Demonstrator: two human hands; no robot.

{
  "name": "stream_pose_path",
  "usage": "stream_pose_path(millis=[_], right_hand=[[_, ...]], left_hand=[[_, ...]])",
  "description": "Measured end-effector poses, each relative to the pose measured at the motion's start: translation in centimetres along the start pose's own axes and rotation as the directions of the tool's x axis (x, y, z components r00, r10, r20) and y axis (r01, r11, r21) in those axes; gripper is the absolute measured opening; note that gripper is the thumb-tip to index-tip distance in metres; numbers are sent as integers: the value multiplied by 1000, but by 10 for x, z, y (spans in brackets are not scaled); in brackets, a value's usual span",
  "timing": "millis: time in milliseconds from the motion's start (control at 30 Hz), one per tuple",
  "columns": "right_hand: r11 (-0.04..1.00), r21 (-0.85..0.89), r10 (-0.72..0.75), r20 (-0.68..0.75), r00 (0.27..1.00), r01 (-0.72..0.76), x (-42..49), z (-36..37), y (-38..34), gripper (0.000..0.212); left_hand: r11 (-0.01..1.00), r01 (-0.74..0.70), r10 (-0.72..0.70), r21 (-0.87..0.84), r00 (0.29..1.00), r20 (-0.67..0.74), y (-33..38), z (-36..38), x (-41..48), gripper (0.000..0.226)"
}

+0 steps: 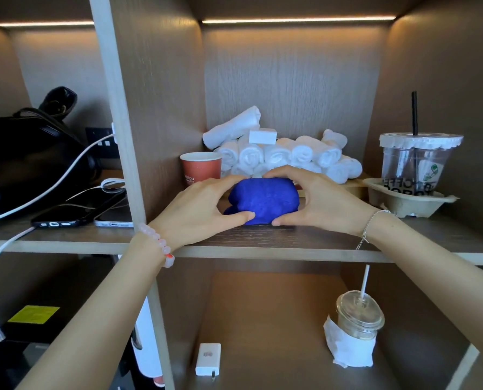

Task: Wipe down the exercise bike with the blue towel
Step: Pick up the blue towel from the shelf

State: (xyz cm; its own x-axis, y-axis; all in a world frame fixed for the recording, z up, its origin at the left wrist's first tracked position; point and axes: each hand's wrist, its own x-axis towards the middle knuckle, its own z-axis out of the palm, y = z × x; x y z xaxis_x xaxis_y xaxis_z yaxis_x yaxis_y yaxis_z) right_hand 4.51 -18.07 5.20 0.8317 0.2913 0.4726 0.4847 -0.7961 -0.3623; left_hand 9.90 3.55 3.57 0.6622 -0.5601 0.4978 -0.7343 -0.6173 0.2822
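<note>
We cup the towel (pixel 263 202) between both hands, left (pixel 203 209) and right (pixel 316 202) equally close, its length running side to side.

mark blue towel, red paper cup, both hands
blue towel (pixel 265 199), head view, top of the bundle
red paper cup (pixel 202 168), head view, front wall
left hand (pixel 201 211), head view, back
right hand (pixel 323 199), head view, back

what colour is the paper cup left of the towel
Reddish-brown paper cup with white lettering, seen in the head view.

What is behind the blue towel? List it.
Behind the blue towel, held between left hand and right hand, lies a pile of rolled white towels. The pile's lower front is covered.
</note>
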Motion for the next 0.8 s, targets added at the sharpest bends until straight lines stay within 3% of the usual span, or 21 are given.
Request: stream_pose_path(millis=[300, 433, 633, 800], right_hand=[[987, 158, 29, -92, 995, -15, -9, 3, 1, 55], [980, 197, 31, -97, 995, -11, -15, 0, -5, 53], [914, 405, 63, -166, 984, 10, -30, -3, -14, 50], [898, 436, 51, -239, 970, 60, -46, -5, -23, 47]], left_hand=[[992, -6, 10, -123, 1000, 28, 7, 3, -10, 75], [981, -31, 30, -191, 1000, -9, 12, 1, -12, 70], [944, -57, 38, -325, 997, -64, 26, -4, -22, 59], [919, -71, 42, -388, 996, -81, 36, -6, -31, 67]])
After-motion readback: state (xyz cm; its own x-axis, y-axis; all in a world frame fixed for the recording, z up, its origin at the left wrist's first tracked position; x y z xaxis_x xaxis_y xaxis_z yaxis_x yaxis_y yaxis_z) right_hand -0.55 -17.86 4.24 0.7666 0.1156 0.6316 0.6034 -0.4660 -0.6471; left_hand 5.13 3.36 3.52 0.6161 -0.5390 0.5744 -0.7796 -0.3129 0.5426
